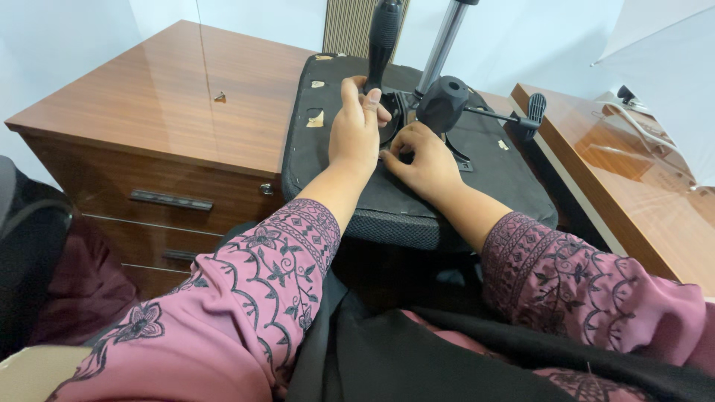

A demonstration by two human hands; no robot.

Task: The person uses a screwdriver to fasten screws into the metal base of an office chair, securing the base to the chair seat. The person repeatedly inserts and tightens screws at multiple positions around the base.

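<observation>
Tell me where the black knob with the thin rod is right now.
In the head view, the black knob sits upper centre on the upturned chair seat, just above the right hand.

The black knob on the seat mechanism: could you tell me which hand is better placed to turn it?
Probably the right hand: it lies just below the black knob, while the left hand is wrapped around the black lever.

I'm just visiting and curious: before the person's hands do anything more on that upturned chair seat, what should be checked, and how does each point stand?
1. Left hand grips the black lever: ok.
2. Right hand rests on the mechanism plate: ok.
3. Chair seat lies steady, underside up: ok.
4. Fingertips out of pinch points: cannot tell.
5. Black knob tight: cannot tell.
</observation>
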